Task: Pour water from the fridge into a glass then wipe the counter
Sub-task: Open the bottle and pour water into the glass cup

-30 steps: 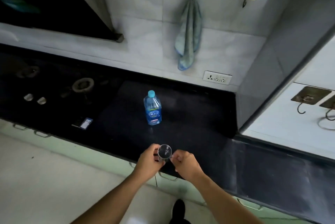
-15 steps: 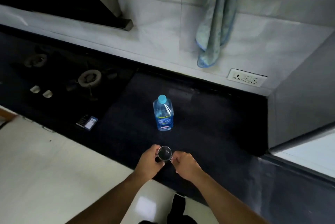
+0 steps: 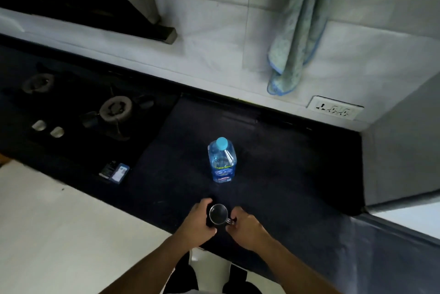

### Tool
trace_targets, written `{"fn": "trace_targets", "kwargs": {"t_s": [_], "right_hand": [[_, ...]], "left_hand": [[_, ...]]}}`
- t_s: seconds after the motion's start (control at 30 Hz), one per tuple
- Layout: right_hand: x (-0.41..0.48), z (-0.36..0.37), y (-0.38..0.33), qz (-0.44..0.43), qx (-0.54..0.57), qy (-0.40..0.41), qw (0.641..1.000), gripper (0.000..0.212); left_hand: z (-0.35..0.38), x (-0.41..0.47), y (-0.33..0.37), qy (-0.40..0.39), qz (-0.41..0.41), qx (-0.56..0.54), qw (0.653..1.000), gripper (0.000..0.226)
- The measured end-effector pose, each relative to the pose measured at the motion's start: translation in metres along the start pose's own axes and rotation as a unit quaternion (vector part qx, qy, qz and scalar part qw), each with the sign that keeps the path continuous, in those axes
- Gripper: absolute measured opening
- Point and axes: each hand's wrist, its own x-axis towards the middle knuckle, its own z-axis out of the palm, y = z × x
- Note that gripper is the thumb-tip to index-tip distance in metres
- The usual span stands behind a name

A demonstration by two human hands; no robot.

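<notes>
A small clear glass with a handle sits at the front edge of the black counter. My left hand cups its left side, and my right hand pinches its handle on the right. A blue water bottle with a light-blue cap on stands upright on the counter just behind the glass. On the white tiled wall at the upper right hangs a pale green cloth with blue trim.
A gas stove with two burners and two knobs fills the counter's left part. A small box lies near the counter's front edge, left of the bottle. A wall socket sits at the back right. A grey cabinet side bounds the counter on the right.
My head has moved closer and lower, so the counter, bottle and cloth look larger. Both hands have stayed on the glass at the counter's front edge.
</notes>
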Motion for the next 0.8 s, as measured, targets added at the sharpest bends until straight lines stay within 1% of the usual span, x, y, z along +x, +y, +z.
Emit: {"fn": "trace_targets", "kwargs": {"t_s": [0.03,0.1,0.17,0.2,0.23,0.33,0.37,0.4,0.47,0.5,0.57,0.63,0.8], "right_hand": [[-0.001,-0.002,-0.001,0.010,0.007,0.006,1.000,0.025],[-0.004,-0.008,-0.003,0.040,0.042,0.037,0.998,0.027],[-0.004,-0.017,-0.011,0.074,0.120,0.097,0.985,0.017],[-0.004,-0.022,-0.017,0.086,0.158,0.134,0.974,0.011],[-0.003,-0.028,-0.024,0.091,0.192,0.168,0.963,0.008],[-0.006,-0.047,-0.053,0.071,0.268,0.250,0.928,0.009],[-0.010,-0.053,-0.065,0.060,0.276,0.266,0.921,0.009],[-0.015,-0.059,-0.076,0.048,0.282,0.277,0.917,0.009],[-0.024,-0.063,-0.095,0.042,0.304,0.301,0.903,0.009],[-0.028,-0.063,-0.103,0.046,0.315,0.311,0.896,0.010],[-0.036,-0.058,-0.115,0.057,0.327,0.324,0.886,0.010],[-0.045,-0.049,-0.123,0.070,0.328,0.338,0.879,0.009],[-0.063,-0.033,-0.135,0.096,0.326,0.375,0.863,0.010]], "left_hand": [[-0.009,0.004,-0.003,0.000,0.003,-0.011,1.000,0.088],[-0.032,0.015,-0.002,0.034,0.007,-0.052,0.998,0.102],[-0.057,0.031,0.006,0.071,0.031,-0.077,0.994,0.111],[-0.068,0.041,0.012,0.079,0.052,-0.073,0.993,0.116],[-0.077,0.052,0.020,0.082,0.075,-0.069,0.991,0.121],[-0.093,0.085,0.039,0.048,0.118,-0.038,0.991,0.131],[-0.095,0.094,0.045,0.033,0.129,-0.035,0.990,0.130],[-0.097,0.101,0.049,0.022,0.140,-0.035,0.989,0.124],[-0.095,0.110,0.053,0.006,0.181,-0.047,0.982,0.100],[-0.092,0.113,0.054,-0.006,0.196,-0.053,0.979,0.093],[-0.085,0.121,0.052,-0.018,0.215,-0.066,0.974,0.088],[-0.076,0.126,0.048,-0.019,0.216,-0.090,0.972,0.086],[-0.060,0.103,0.054,0.070,0.214,-0.135,0.965,0.090]]}}
